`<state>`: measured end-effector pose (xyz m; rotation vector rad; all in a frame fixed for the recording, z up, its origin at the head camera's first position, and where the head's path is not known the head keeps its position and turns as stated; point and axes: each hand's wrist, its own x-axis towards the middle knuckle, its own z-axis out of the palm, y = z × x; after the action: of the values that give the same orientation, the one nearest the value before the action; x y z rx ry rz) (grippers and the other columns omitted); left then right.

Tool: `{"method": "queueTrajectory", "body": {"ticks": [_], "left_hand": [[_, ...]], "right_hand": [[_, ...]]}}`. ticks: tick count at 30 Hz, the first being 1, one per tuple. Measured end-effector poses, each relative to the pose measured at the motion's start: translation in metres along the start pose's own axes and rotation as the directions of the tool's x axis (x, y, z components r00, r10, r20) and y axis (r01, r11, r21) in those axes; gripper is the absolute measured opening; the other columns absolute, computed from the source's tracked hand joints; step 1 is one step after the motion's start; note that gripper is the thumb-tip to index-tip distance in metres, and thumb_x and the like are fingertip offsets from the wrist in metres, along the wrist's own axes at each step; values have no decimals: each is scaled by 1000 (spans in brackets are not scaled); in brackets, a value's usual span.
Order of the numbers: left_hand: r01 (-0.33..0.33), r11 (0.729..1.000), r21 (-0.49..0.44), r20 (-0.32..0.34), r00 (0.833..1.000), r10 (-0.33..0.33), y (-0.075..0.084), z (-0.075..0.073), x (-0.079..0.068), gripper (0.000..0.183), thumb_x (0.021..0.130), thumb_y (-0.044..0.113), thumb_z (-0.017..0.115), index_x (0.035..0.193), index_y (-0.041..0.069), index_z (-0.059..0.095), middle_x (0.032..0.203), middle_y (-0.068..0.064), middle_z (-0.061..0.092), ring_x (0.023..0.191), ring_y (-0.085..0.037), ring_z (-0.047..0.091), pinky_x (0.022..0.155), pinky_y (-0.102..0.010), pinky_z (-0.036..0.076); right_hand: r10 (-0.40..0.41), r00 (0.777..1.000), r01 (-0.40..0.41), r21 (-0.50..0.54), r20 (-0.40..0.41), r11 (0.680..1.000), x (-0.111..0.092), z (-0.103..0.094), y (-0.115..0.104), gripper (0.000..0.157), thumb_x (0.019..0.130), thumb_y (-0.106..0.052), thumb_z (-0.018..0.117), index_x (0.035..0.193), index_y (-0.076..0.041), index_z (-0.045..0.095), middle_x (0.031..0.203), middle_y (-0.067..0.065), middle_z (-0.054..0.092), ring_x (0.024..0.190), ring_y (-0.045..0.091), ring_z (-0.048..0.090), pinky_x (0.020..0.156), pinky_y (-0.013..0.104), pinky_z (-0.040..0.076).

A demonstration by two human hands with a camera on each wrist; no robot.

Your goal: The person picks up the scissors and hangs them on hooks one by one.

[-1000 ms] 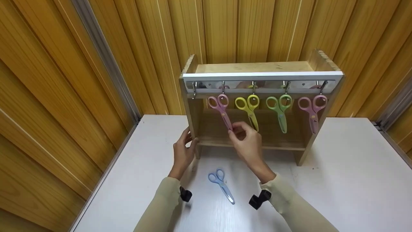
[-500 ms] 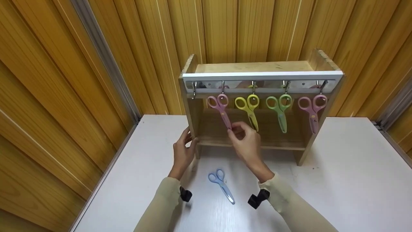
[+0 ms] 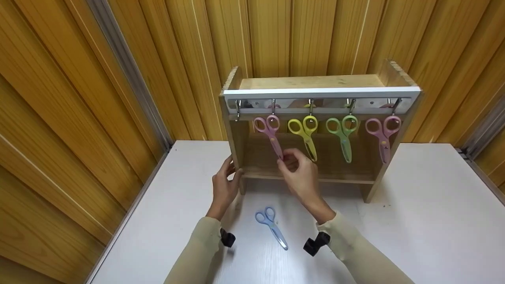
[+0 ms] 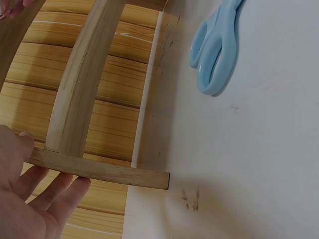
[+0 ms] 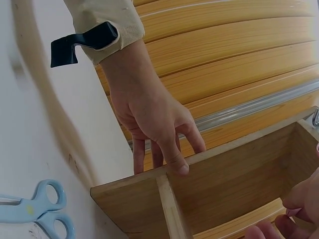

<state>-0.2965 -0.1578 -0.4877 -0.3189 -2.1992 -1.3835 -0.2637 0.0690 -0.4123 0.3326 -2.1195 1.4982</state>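
Note:
My left hand (image 3: 224,190) grips the left side panel of a wooden rack (image 3: 307,180). In the left wrist view, its thumb and fingers lie on opposite faces of the panel (image 4: 107,171). The thumb and fingers of my right hand (image 3: 303,176) pinch the blade tip of pink scissors (image 3: 273,137), whose right handle loop hangs on the rack's second hook from the left. Only the pink tip (image 5: 294,212) shows in the right wrist view. Light blue scissors (image 3: 272,226) lie on the white table between my forearms.
Yellow scissors (image 3: 305,136), green scissors (image 3: 345,138) and another pink pair (image 3: 383,138) hang to the right on their own hooks. The leftmost hook (image 3: 238,110) carries nothing. Wood-patterned walls (image 3: 268,39) stand behind and to the left of the white table (image 3: 158,221).
My right hand has shifted slightly left, swinging the pink scissors' blade tip with it. My left hand stays on the side panel, and the light blue scissors have not moved.

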Motion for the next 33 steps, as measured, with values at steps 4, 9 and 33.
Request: {"method": "queueTrajectory", "body": {"ticks": [4, 9, 33], "left_hand": [[14, 1000, 15, 0, 1000, -14, 0, 0, 0, 54, 100, 10, 67, 151, 10, 49, 141, -16, 62, 118, -32, 68, 96, -45, 59], [31, 1000, 5, 14, 999, -31, 1, 1, 0, 55, 101, 10, 66, 153, 10, 47, 144, -14, 60, 121, -30, 67, 98, -43, 58], [19, 999, 28, 9, 1000, -19, 2, -1, 0, 54, 101, 14, 67, 152, 11, 49, 140, -14, 63, 118, -29, 68, 96, -37, 59]], "right_hand": [[17, 999, -16, -14, 32, 1000, -1, -1, 1, 24, 89, -10, 79, 111, -7, 71, 93, 4, 75, 77, 17, 69, 67, 28, 57], [99, 983, -85, -93, 154, 992, -8, -4, 8, 45, 91, -15, 79, 130, -4, 60, 105, 11, 75, 85, 24, 72, 75, 39, 62], [217, 804, 87, -470, 554, 878, -84, 1, 42, 79, 84, -31, 87, 150, -9, 48, 133, 25, 58, 120, 47, 57, 90, 67, 53]]}}
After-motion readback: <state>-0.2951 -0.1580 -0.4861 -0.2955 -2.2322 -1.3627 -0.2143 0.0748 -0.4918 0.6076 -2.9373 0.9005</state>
